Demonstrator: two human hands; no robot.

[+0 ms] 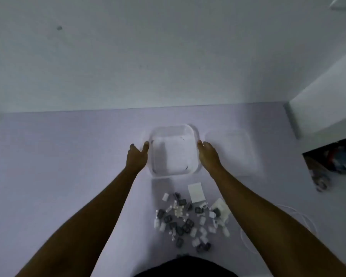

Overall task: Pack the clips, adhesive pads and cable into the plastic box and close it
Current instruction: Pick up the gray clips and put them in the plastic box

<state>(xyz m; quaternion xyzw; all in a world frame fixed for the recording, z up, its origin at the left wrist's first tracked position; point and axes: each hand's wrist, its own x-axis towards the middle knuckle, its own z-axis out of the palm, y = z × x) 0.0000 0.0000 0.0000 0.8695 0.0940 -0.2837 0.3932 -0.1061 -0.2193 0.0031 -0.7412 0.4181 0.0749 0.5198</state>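
We have both hands on the box [174, 150], one on each side. Our left hand [137, 156] lies flat against its left wall, fingers stretched out and held close together, the thumb set apart and its tip touching the rim near the far left corner. Our right hand [208, 154] presses the right wall the same way, fingers straight and together, tips reaching toward the far right corner. Neither hand curls round anything; the box is simply held between the two palms.

The box is clear plastic, square with rounded corners, open at the top and with nothing visible inside. It sits on the pale table [58, 166], toward the far side and a little right of centre. Just beside it on the right lies the lid [232, 152], flat on the table, clear and hard to make out against the surface.

Nearer to us, between our forearms, the clips [184, 222] lie scattered in a loose heap, some white and some dark grey. Two white square pads [196, 191] lie at the far and right edges of the heap, the right one partly under a few clips. The cable [306, 218] is thin and white, looped on the table beyond our right forearm, which hides part of it; the picture is too soft to show its ends.
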